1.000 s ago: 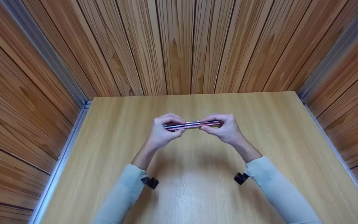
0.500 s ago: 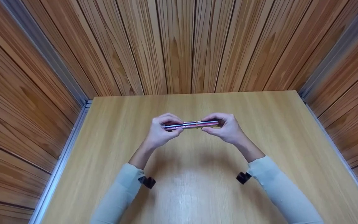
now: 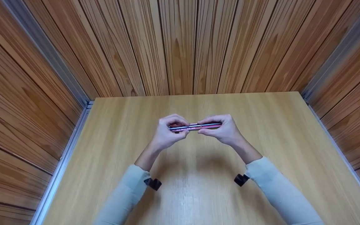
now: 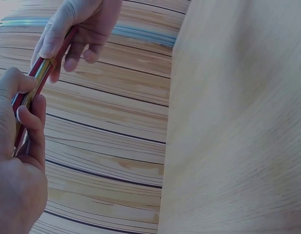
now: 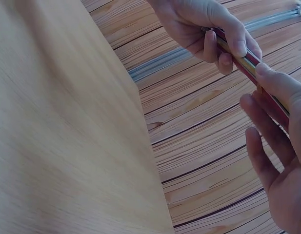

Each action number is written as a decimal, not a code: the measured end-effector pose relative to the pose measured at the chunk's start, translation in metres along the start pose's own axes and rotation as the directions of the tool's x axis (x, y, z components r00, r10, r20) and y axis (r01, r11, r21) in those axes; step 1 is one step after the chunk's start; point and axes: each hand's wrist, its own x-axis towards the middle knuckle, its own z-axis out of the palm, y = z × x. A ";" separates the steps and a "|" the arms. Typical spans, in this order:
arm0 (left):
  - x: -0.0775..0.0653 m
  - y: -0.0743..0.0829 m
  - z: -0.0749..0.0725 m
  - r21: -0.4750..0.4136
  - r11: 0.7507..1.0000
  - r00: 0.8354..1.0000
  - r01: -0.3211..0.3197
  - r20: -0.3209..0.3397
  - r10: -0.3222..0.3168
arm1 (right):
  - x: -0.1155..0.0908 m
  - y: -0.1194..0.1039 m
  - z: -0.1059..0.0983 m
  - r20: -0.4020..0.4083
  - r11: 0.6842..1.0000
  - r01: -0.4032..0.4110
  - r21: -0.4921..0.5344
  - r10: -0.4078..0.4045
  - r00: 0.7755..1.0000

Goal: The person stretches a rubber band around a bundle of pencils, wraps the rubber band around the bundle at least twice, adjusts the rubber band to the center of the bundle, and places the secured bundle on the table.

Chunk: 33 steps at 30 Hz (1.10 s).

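Note:
A bundle of slim pencils (image 3: 194, 126), in red, yellow, pink and dark colours, is held up level above the table between both hands. A thin orange rubber band (image 4: 53, 64) goes round it near the right hand. My left hand (image 3: 166, 133) pinches the bundle's left part between thumb and curled fingers. On the right part, my right hand (image 3: 225, 130) pinches with thumb and forefinger; in the right wrist view its other fingers (image 5: 261, 155) stand away from the pencils. Both ends of the bundle are partly hidden by the hands.
The wooden table (image 3: 186, 193) lies below, with shadows of the arms on it. Wood-plank walls (image 3: 180, 47) enclose the back and both sides, with metal rails (image 3: 64, 156) along the edges. Each wrist carries a small black camera (image 3: 241, 179).
Over the last half second the hands have come closer together along the bundle, the left moving right and the right moving slightly left. Both keep hold of the pencils.

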 end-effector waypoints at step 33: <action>-0.002 -0.001 -0.007 0.019 1.000 1.000 0.001 0.027 -0.002 | -0.003 -0.009 -0.009 0.052 0.975 0.058 -0.214 -0.048 0.998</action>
